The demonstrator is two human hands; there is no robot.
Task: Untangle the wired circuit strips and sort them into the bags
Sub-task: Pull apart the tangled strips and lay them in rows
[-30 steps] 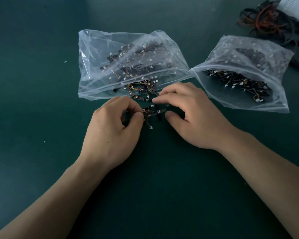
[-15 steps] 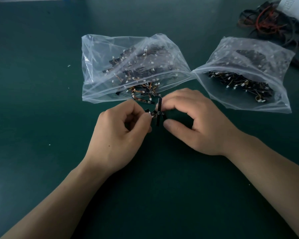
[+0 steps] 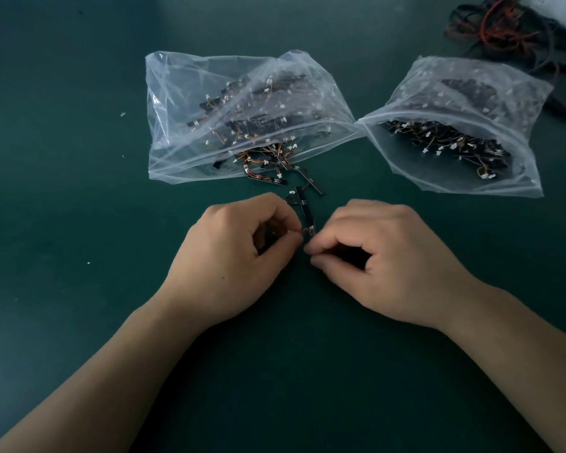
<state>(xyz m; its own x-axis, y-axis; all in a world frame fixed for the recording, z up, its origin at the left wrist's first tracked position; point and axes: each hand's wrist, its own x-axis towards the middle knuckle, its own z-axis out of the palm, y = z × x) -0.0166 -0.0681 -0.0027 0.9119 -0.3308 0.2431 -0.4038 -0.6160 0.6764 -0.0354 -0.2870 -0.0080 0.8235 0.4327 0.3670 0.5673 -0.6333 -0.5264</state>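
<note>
We're well along, we reckon: left bag (image 3: 183, 103) and right bag (image 3: 455, 183) hold plenty. Our left hand (image 3: 232, 256) and right hand (image 3: 383, 259), close together, pinch one strip (image 3: 304, 207) just before the left bag's mouth, with a tangle (image 3: 272, 170) there left to sort.

Left bag (image 3: 209, 93), right bag (image 3: 464, 99) block far side; loose strips (image 3: 309, 183) ahead; free passage left.
</note>
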